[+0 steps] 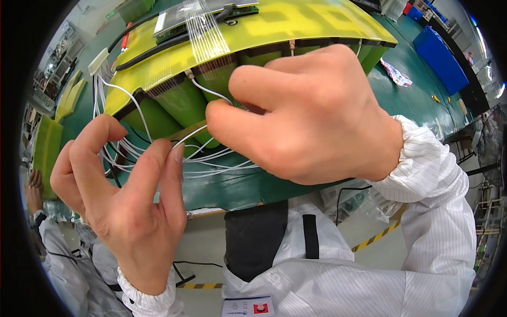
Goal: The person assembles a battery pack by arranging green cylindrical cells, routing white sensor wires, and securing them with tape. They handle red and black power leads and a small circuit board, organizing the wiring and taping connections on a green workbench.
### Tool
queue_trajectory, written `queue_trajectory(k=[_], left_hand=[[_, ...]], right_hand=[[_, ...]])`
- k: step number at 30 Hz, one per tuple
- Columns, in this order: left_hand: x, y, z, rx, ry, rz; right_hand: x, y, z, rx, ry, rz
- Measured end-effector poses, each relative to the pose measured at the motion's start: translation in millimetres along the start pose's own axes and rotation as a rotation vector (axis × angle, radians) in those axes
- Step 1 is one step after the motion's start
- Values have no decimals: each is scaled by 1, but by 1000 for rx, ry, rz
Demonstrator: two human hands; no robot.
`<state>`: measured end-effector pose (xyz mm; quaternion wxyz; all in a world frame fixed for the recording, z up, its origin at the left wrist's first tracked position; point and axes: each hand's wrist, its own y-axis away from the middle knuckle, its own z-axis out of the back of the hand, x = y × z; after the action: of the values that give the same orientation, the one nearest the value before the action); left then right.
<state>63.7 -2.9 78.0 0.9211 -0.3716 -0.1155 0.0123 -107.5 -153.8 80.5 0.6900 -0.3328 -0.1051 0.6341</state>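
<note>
A battery pack (174, 100) of green cylindrical cells under a yellow cover sheet (296, 24) lies on a green table (237, 187). Several thin white wires (211, 169) run loose from its near side. My right hand (311, 116) pinches one white wire (208, 91) between thumb and fingers, close against the green cells. My left hand (121, 195) is lower left, its index finger and thumb closed on another white wire (187, 134) that leads up toward the right hand.
A circuit board (211, 18) with clear tape and black cables lies on top of the pack. Blue bins (441, 58) stand far right. Another person's hand and sleeve (37, 201) show at the left edge beside yellow-green packs (47, 142). Striped floor tape (377, 236) runs below the table.
</note>
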Motion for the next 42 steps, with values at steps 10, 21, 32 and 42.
queue_trajectory(k=[10, 21, 32, 42], left_hand=[[-1, 8, 2, -77, 53, 111], [10, 14, 3, -6, 165, 62], [16, 13, -8, -19, 304, 15], [25, 26, 8, 62, 528, 63]], right_hand=[[9, 4, -5, 2, -65, 2], [12, 2, -5, -62, -87, 4], [21, 5, -13, -141, -115, -108], [23, -5, 8, -148, -213, -7]])
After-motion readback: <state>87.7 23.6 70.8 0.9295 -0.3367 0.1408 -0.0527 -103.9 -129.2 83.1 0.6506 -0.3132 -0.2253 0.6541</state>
